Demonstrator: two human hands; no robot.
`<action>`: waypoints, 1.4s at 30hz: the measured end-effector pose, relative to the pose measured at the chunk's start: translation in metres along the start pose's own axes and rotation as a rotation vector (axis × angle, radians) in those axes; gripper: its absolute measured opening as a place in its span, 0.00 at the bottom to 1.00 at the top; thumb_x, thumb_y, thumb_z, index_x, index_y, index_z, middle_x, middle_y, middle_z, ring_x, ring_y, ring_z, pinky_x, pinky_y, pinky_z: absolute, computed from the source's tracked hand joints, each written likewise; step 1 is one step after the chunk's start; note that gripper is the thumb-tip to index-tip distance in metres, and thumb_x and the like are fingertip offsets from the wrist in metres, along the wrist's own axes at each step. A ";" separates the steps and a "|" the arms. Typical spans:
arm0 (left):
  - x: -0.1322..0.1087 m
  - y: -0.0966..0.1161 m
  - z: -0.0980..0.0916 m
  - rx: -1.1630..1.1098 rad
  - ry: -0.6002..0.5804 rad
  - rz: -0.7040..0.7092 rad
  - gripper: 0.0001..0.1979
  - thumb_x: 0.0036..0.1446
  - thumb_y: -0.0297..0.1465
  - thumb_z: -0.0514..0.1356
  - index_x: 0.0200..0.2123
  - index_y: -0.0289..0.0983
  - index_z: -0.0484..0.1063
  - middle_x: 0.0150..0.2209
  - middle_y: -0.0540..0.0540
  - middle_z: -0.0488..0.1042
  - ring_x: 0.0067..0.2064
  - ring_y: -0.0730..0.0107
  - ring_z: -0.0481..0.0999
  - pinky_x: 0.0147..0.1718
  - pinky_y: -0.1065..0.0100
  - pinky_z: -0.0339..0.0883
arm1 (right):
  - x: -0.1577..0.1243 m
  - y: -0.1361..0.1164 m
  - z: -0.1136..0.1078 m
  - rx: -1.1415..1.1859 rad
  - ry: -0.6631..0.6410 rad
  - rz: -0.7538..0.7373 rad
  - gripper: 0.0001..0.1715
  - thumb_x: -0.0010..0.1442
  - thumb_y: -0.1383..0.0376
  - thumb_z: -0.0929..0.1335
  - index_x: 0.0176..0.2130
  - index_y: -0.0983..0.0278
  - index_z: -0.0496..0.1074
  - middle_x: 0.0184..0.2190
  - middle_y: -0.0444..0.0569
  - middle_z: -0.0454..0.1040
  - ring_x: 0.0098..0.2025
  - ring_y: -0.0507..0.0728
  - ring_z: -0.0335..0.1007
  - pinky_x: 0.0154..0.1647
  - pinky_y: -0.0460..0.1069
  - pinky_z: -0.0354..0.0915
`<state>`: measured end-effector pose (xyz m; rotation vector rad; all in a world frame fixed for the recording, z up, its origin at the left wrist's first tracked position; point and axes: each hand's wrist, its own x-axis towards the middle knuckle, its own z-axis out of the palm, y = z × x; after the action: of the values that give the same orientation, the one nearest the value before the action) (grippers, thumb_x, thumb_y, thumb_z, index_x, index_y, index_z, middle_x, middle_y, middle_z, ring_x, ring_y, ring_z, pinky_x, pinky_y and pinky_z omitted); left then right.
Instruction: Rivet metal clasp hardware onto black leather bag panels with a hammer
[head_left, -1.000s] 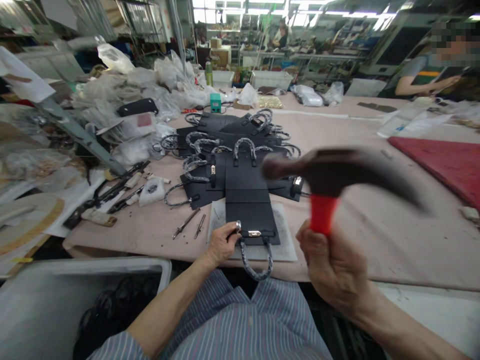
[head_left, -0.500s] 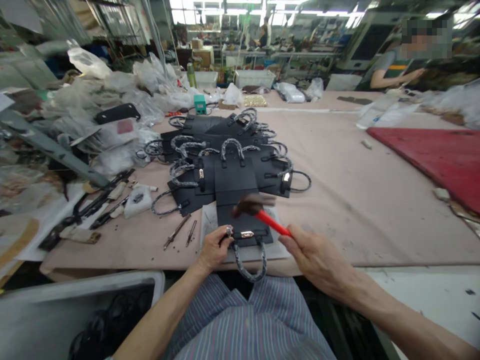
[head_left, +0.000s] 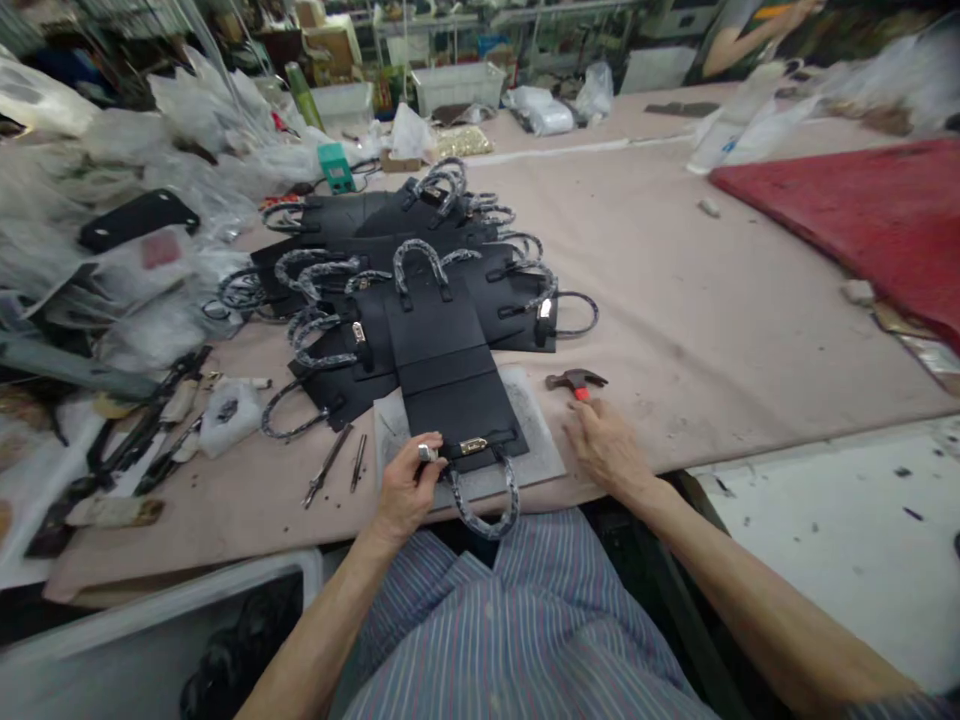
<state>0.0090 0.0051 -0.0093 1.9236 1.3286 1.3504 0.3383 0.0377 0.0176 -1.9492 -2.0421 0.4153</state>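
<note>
A claw hammer [head_left: 576, 382] with a dark head and red handle lies at the right of a pale board [head_left: 544, 415]. My right hand [head_left: 606, 445] rests on the table, closed around its handle, most of which is hidden. On the board lies a black bag panel [head_left: 457, 400] with a gold metal plate [head_left: 473, 446] by its near edge. A speckled, wrapped handle [head_left: 487, 525] loops over the table edge. My left hand [head_left: 409, 487] is closed at the panel's near left corner, pinching a short metal punch [head_left: 427, 453] with a silver end; its lower part is hidden.
Several black panels with wrapped handles [head_left: 330, 340] are piled behind the board. Two slim metal tools [head_left: 328, 466] lie left. Plastic bags [head_left: 202, 140] crowd the far left, and a red sheet [head_left: 847, 220] lies right. A grey bin [head_left: 311, 580] stands below the table.
My right hand has brought the hammer from above the panel down to the table at the right. My left hand stays at the panel's corner. The view has tilted down and shifted.
</note>
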 end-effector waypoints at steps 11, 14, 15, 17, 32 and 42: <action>-0.003 0.002 -0.001 -0.042 0.024 -0.175 0.03 0.63 0.29 0.64 0.40 0.38 0.77 0.45 0.42 0.82 0.48 0.61 0.82 0.52 0.58 0.75 | 0.008 -0.053 0.055 0.242 0.102 -0.403 0.10 0.64 0.67 0.68 0.46 0.62 0.73 0.51 0.55 0.73 0.53 0.66 0.66 0.54 0.62 0.62; -0.004 0.001 -0.001 -0.078 0.092 -0.261 0.04 0.63 0.31 0.63 0.39 0.37 0.77 0.44 0.42 0.82 0.48 0.61 0.82 0.52 0.58 0.75 | 0.009 -0.049 0.054 0.268 0.101 -0.401 0.10 0.63 0.66 0.69 0.46 0.61 0.73 0.51 0.53 0.73 0.54 0.65 0.66 0.54 0.62 0.61; -0.004 0.000 -0.001 -0.083 0.087 -0.267 0.04 0.63 0.31 0.64 0.39 0.37 0.77 0.44 0.42 0.82 0.48 0.60 0.83 0.53 0.57 0.75 | 0.009 -0.048 0.054 0.276 0.102 -0.401 0.10 0.63 0.66 0.70 0.46 0.61 0.73 0.51 0.53 0.73 0.54 0.65 0.66 0.54 0.62 0.61; -0.001 -0.001 -0.002 -0.083 0.062 -0.286 0.05 0.62 0.32 0.65 0.39 0.37 0.78 0.43 0.42 0.83 0.47 0.60 0.83 0.52 0.57 0.75 | 0.010 -0.048 0.054 0.288 0.106 -0.401 0.09 0.63 0.66 0.70 0.45 0.61 0.74 0.51 0.53 0.74 0.53 0.65 0.66 0.53 0.62 0.61; -0.008 0.003 -0.001 -0.113 0.197 -0.306 0.07 0.63 0.33 0.64 0.41 0.38 0.79 0.44 0.42 0.83 0.47 0.60 0.84 0.52 0.55 0.77 | 0.009 -0.054 0.053 0.271 0.128 -0.377 0.08 0.63 0.65 0.71 0.44 0.61 0.77 0.50 0.52 0.75 0.51 0.64 0.67 0.51 0.61 0.61; -0.016 0.010 0.003 -0.143 0.283 -0.339 0.11 0.61 0.38 0.66 0.40 0.36 0.79 0.46 0.40 0.82 0.50 0.58 0.82 0.56 0.54 0.73 | 0.005 -0.057 0.055 0.240 0.147 -0.371 0.09 0.63 0.64 0.70 0.45 0.60 0.77 0.51 0.52 0.75 0.51 0.64 0.66 0.51 0.61 0.62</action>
<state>0.0155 -0.0127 -0.0107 1.3741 1.5577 1.5299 0.2638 0.0399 -0.0104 -1.3846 -2.0874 0.3954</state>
